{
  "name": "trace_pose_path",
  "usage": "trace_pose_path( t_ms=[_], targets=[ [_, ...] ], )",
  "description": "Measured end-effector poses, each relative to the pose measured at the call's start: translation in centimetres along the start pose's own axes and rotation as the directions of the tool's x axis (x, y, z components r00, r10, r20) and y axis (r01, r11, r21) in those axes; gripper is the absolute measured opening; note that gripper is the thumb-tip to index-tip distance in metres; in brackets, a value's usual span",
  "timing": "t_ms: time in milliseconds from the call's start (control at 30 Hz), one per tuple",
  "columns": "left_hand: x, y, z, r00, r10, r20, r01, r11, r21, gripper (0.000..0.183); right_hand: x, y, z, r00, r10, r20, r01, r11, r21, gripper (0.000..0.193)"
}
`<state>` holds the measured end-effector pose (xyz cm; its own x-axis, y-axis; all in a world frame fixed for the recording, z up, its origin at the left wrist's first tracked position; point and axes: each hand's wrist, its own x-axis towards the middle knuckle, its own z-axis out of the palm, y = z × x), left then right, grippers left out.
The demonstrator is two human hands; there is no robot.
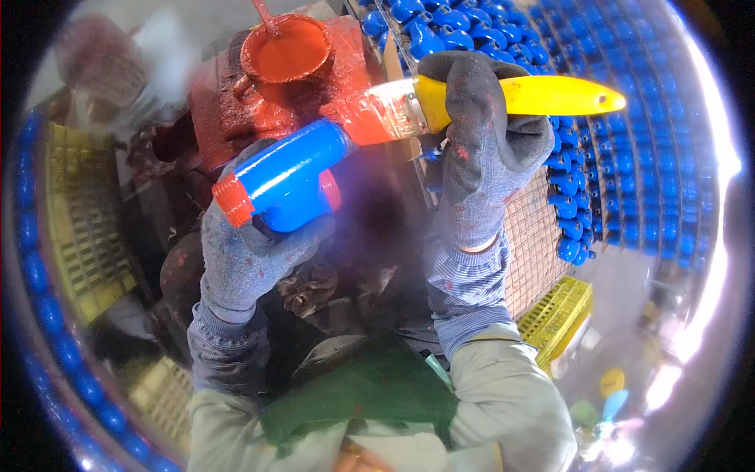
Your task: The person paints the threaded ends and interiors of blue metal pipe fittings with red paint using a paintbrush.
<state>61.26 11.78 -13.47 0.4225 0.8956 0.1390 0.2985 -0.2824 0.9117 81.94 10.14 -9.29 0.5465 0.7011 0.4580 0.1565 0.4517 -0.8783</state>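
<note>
Blue fitting (303,169) held in the left hand (255,256); brush (562,96) gripped in the right hand (491,130), bristles at the fitting's far end.
I noted a red paint pot (285,81) on a red-smeared block (211,118) just beyond; a wire rack (535,240) with blue parts (464,39) bounded the right, a yellow crate (554,318) below. Grey floor (625,271) showed past it. Between the forearms (507,385) I saw a dark gap, depth unclear.

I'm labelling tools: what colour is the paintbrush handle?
The paintbrush handle is yellow; it shows best in the head view.
</note>
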Motion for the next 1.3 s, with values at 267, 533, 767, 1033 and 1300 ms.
trace_pose_path(
  t_ms=[267,533,767,1033,1300],
  targets=[
    [0.0,-1.1,-0.2,0.992,-0.109,0.058,0.099,0.983,0.157,0.067,-0.5,0.7,1.7,0.948,-0.304,0.094,0.315,0.939,-0.138,0.017],
    [-0.1,-4.1,-0.1,0.917,-0.263,0.301,0.392,0.450,-0.802,0.068,-2.1,1.2,2.4,0.800,-0.434,0.415,0.597,0.646,-0.475,0.015],
    [-0.2,-6.8,0.3,0.913,-0.353,0.203,0.283,0.193,-0.939,0.067,-2.1,3.2,3.0,0.876,-0.354,0.327,0.451,0.840,-0.301,0.024],
    [0.2,-4.1,0.5,0.917,-0.265,0.297,0.255,-0.182,-0.950,0.065,-1.0,6.1,2.9,0.974,-0.143,0.174,0.164,0.980,-0.112,0.022],
    [0.1,1.1,2.2,0.789,0.345,0.509,0.598,-0.623,-0.504,0.063,1.1,6.7,0.6,0.886,0.409,0.217,-0.448,0.642,0.622,0.033]
  ],
)
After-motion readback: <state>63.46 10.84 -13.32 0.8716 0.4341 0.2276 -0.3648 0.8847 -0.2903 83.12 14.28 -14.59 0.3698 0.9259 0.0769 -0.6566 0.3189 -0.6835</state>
